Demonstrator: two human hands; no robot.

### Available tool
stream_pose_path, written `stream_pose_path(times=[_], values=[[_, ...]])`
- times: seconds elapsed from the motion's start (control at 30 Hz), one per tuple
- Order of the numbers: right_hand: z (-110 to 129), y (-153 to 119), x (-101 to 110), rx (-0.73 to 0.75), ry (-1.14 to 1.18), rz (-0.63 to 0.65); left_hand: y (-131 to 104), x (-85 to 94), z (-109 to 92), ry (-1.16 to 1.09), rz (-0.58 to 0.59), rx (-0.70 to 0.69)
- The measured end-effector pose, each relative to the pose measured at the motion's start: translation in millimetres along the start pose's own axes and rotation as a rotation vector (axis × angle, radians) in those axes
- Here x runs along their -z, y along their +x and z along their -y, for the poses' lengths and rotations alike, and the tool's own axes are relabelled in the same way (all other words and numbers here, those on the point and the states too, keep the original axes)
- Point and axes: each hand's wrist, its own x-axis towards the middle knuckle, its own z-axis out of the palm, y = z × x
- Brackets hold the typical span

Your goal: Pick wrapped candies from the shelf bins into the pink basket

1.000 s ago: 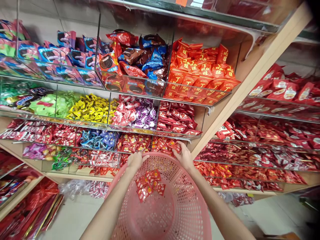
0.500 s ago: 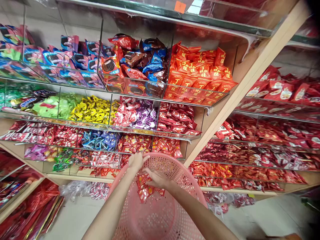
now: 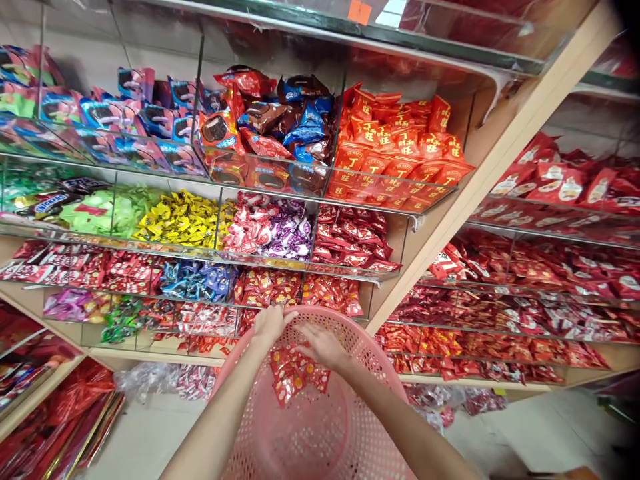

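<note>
A pink perforated plastic basket (image 3: 350, 427) is tilted toward the shelves, its round mouth facing me. My left hand (image 3: 270, 325) is closed over the basket's far rim. Inside the mouth, my right hand (image 3: 321, 345) has its fingers apart, with nothing visible in them, just above and beside several small red candy packets (image 3: 290, 381). These packets lie against the basket's inner wall. More red packets (image 3: 273, 288) fill a shelf compartment just beyond the rim.
Clear-fronted shelves hold yellow candies (image 3: 183, 220), purple and white candies (image 3: 290, 233), and red-orange packets (image 3: 395, 150) higher up. A slanted wooden post (image 3: 425, 247) divides the shelving. Plastic bags (image 3: 150, 379) rest low at left.
My right hand has lifted slightly up and away from the red packets, uncovering more of them. My left hand keeps its hold on the rim. The view has shifted very slightly.
</note>
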Motion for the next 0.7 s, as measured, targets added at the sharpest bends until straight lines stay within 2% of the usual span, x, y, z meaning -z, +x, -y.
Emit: stream_pose_path(times=[0.07, 0.17, 0.23, 0.33, 0.47, 0.7], values=[[-10.6, -2.0, 20.3, -0.128, 0.002, -0.131, 0.2, -1.2, 0.5, 0.002, -0.015, 0.000], [-32.0, -2.3, 47.2, -0.431, -0.061, -0.282, 1.0, -3.2, 1.6, 0.005, -0.026, -0.007], [-46.8, -1.0, 58.7, -0.650, -0.161, -0.277, 1.5, -3.9, 2.1, 0.008, -0.029, -0.010], [-64.4, 2.8, 65.5, -0.869, -0.277, -0.138, 1.6, -3.9, 1.9, 0.011, -0.027, -0.010], [-75.7, 11.3, 64.1, -0.964, -0.302, 0.000, 1.1, -3.3, 1.5, 0.006, -0.016, 0.000], [-81.2, 25.0, 65.8, -1.024, -0.265, 0.034, 0.6, -2.2, 1.4, -0.006, -0.009, 0.000]])
